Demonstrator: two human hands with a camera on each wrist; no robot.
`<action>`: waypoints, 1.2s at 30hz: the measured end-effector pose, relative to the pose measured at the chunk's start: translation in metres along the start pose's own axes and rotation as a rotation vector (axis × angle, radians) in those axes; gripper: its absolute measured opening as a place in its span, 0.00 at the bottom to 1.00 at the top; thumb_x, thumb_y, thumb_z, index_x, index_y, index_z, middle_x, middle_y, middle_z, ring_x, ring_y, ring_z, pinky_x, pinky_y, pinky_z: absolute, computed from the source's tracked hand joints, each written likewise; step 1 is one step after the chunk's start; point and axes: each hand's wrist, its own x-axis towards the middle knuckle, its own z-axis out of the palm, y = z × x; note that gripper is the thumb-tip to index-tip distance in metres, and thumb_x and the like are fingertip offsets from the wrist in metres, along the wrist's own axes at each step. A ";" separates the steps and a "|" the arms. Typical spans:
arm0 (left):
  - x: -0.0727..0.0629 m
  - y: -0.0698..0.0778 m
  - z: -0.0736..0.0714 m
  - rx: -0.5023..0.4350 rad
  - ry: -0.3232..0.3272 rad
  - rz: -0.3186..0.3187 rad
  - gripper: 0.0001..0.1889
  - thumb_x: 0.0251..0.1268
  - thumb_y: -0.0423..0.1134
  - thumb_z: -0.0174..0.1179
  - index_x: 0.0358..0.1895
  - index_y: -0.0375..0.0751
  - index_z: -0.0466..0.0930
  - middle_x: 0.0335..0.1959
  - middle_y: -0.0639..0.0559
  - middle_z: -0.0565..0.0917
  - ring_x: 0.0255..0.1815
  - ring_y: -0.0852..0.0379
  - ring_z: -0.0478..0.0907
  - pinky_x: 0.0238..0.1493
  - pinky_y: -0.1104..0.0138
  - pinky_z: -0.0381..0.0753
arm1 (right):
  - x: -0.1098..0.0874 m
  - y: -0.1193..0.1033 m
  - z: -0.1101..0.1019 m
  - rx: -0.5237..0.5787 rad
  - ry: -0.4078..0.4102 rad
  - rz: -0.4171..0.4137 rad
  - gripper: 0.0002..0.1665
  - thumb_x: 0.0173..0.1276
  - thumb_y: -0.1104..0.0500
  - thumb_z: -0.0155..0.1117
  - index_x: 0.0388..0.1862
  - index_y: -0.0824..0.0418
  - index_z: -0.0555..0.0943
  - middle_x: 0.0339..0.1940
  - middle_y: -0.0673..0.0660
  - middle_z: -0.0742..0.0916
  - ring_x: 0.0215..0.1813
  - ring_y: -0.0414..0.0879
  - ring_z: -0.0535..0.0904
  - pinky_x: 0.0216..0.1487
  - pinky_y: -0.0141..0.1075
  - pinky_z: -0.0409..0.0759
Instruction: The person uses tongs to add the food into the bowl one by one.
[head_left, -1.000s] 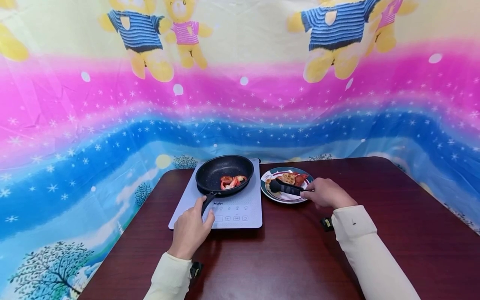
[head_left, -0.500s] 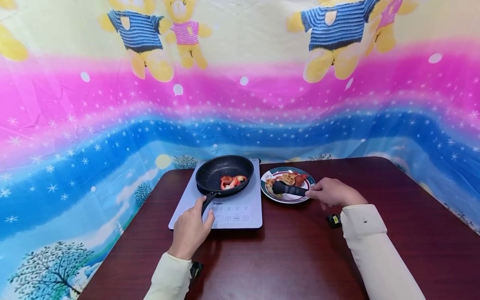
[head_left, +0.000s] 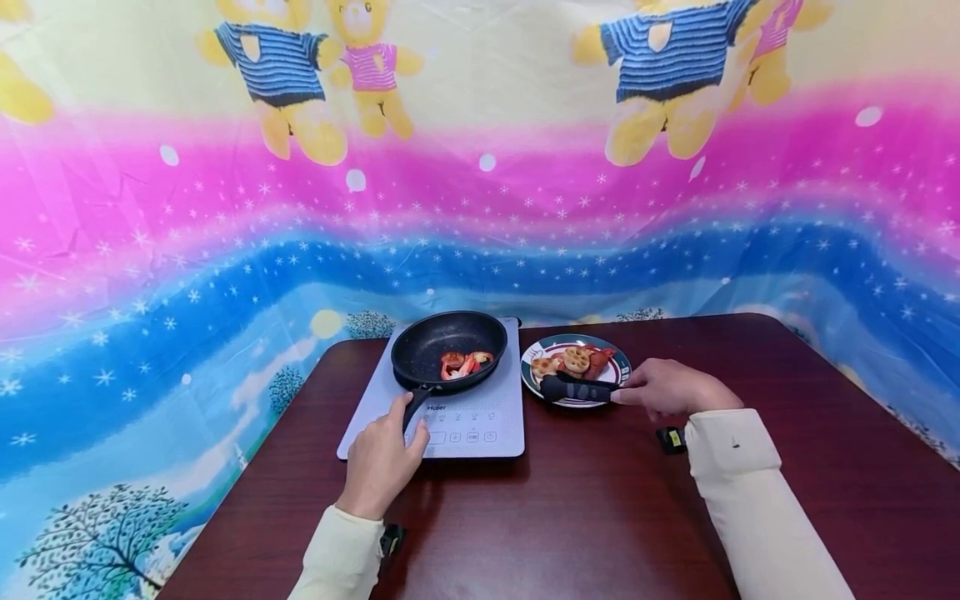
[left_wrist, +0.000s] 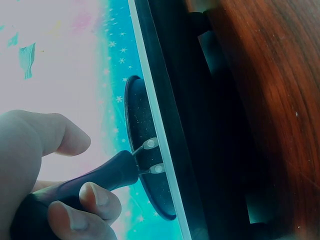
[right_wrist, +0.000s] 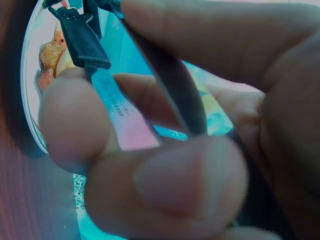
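Note:
My left hand point(head_left: 382, 464) grips the handle point(left_wrist: 95, 177) of a black frying pan point(head_left: 423, 346). Several red and white pieces of food point(head_left: 467, 364) lie in the pan's near right part. In my right hand point(head_left: 671, 390) I hold tongs point(head_left: 577, 388) with metal arms and black tips, low over the near side of a plate point(head_left: 531, 382). Round slices with holes, like lotus root point(head_left: 576, 359), and a reddish-brown piece of food point(head_left: 600, 360) sit on that plate. In the right wrist view, thumb and fingers lie around the tongs' arms; whether the tips pinch food is unclear.
Under the pan is a white induction cooker point(head_left: 472, 446), left of the plate. Both stand toward the far edge of a dark red wooden table point(head_left: 517, 533). Behind it hangs a printed cloth point(head_left: 480, 208) with bears and snowflakes.
My right hand has shifted right, and the tongs' tips have come to the near side of the plate, uncovering the slices. The left hand and pan have stayed put.

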 end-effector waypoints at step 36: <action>0.000 0.000 0.000 0.003 0.009 0.009 0.24 0.62 0.44 0.62 0.61 0.41 0.75 0.10 0.57 0.68 0.11 0.61 0.62 0.14 0.65 0.61 | -0.001 -0.013 0.001 -0.187 0.124 -0.078 0.13 0.71 0.50 0.58 0.31 0.53 0.85 0.12 0.53 0.78 0.18 0.44 0.71 0.25 0.39 0.70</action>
